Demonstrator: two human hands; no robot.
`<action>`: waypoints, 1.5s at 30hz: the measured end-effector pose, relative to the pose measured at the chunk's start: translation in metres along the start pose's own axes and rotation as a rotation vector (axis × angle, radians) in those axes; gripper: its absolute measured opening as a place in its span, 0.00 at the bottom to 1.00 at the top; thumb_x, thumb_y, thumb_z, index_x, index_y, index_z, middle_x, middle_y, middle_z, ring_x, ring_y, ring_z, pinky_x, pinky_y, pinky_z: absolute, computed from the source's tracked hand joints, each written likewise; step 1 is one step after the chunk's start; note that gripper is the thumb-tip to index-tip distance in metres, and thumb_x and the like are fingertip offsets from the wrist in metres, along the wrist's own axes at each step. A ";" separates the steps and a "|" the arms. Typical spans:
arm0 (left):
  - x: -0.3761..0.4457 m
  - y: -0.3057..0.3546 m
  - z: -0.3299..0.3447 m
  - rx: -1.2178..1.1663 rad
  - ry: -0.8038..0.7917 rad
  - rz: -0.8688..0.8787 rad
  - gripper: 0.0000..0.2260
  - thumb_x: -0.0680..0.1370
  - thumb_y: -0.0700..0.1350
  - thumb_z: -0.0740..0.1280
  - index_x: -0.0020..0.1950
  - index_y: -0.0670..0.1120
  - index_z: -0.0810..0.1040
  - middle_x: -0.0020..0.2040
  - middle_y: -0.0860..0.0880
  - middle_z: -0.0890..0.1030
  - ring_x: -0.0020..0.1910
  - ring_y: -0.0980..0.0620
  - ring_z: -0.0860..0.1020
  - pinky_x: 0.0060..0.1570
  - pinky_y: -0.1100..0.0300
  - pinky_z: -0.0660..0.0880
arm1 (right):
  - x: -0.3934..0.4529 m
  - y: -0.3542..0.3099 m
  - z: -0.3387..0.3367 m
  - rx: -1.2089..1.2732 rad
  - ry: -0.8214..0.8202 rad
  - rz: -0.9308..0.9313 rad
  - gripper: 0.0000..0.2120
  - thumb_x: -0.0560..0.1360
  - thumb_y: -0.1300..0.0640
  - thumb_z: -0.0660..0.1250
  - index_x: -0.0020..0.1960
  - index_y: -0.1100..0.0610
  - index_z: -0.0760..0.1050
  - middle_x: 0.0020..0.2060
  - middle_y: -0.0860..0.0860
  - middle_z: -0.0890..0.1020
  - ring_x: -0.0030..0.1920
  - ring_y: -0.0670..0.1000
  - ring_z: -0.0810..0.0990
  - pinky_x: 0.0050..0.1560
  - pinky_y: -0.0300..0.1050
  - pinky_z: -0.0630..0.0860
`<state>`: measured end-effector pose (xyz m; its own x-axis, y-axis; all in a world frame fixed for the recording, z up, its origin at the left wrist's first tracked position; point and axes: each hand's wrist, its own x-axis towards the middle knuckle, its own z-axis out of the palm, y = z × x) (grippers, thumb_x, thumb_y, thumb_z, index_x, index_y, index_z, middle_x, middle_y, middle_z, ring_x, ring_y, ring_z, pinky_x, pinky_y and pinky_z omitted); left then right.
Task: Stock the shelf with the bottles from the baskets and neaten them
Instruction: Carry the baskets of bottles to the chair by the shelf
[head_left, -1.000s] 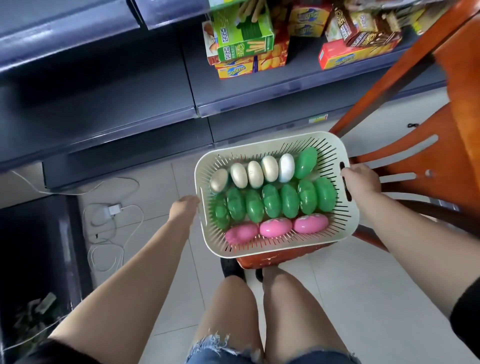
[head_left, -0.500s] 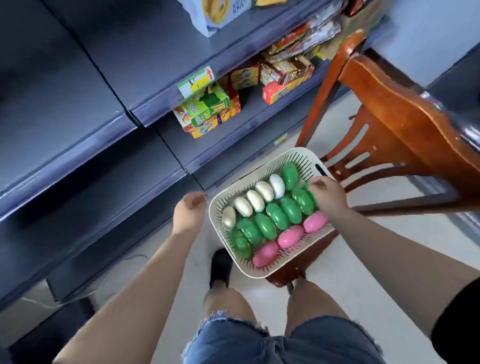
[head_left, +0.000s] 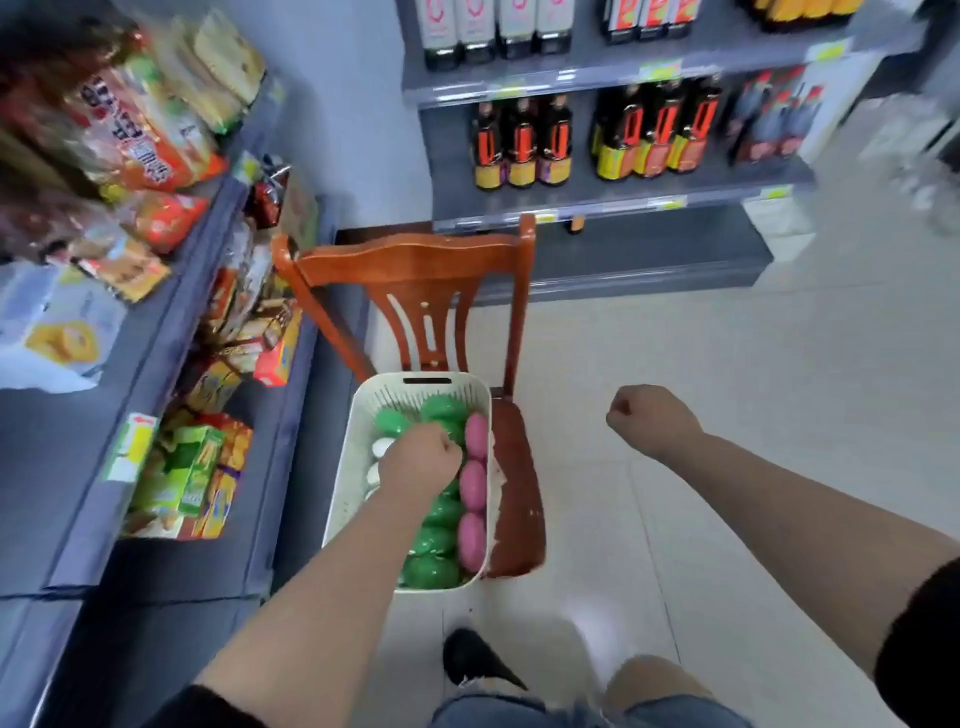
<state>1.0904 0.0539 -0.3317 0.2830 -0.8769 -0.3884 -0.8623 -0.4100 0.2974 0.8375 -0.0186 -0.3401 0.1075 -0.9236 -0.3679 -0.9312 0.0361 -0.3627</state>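
Cream slotted basket (head_left: 358, 467) on the seat of a red-brown wooden chair (head_left: 415, 270), long side running away from the viewer, handle slot at the far end. Inside: green bottles (head_left: 431, 571) in a line down the middle, pink bottles (head_left: 475, 475) in a row of three along the right wall, white bottles (head_left: 383, 447) partly visible along the left wall.

Left hand (head_left: 420, 462) over the basket's middle, fingers curled into a fist, knuckles up, covering some green and white bottles. Cannot tell whether anything is held inside the fist; contact with the bottles below also unclear.

Right hand (head_left: 649, 418) in the air to the right of the chair, well apart from the basket, above the pale tiled floor (head_left: 727, 364). Fingers curled closed, nothing visible in the grip.

Grey shelf unit (head_left: 156, 332) on the left, holding snack bags (head_left: 140, 140) on the upper level and green and yellow boxes (head_left: 192, 483) on a lower level; view blurred there. Second grey shelf unit (head_left: 623, 197) ahead behind the chair, with rows of dark bottles with orange and yellow labels (head_left: 524, 145). Black shoe (head_left: 472, 660) and frayed denim shorts (head_left: 519, 712) at the bottom edge.
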 end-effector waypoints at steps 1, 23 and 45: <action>0.001 0.026 0.001 0.065 -0.003 0.079 0.11 0.78 0.47 0.58 0.50 0.43 0.78 0.50 0.45 0.80 0.52 0.44 0.77 0.48 0.57 0.71 | -0.008 0.018 -0.010 -0.040 0.022 0.015 0.09 0.75 0.55 0.60 0.49 0.56 0.76 0.50 0.53 0.79 0.52 0.55 0.77 0.45 0.43 0.71; -0.158 0.593 0.201 0.629 -0.052 1.187 0.13 0.77 0.44 0.58 0.59 0.44 0.76 0.59 0.44 0.77 0.59 0.43 0.74 0.51 0.57 0.71 | -0.231 0.467 -0.175 -0.257 0.258 0.617 0.11 0.75 0.57 0.58 0.54 0.60 0.73 0.56 0.56 0.76 0.57 0.58 0.75 0.45 0.44 0.66; -0.154 1.029 0.371 0.681 -0.158 1.452 0.12 0.76 0.44 0.59 0.56 0.46 0.78 0.56 0.46 0.79 0.57 0.44 0.75 0.49 0.58 0.72 | -0.195 0.830 -0.330 -0.090 0.344 1.028 0.10 0.76 0.56 0.57 0.54 0.59 0.72 0.54 0.54 0.76 0.55 0.56 0.74 0.41 0.45 0.67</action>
<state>0.0042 -0.1400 -0.2894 -0.9055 -0.3552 -0.2322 -0.3796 0.9226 0.0691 -0.0718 0.0658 -0.2864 -0.8282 -0.5253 -0.1953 -0.5434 0.8379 0.0508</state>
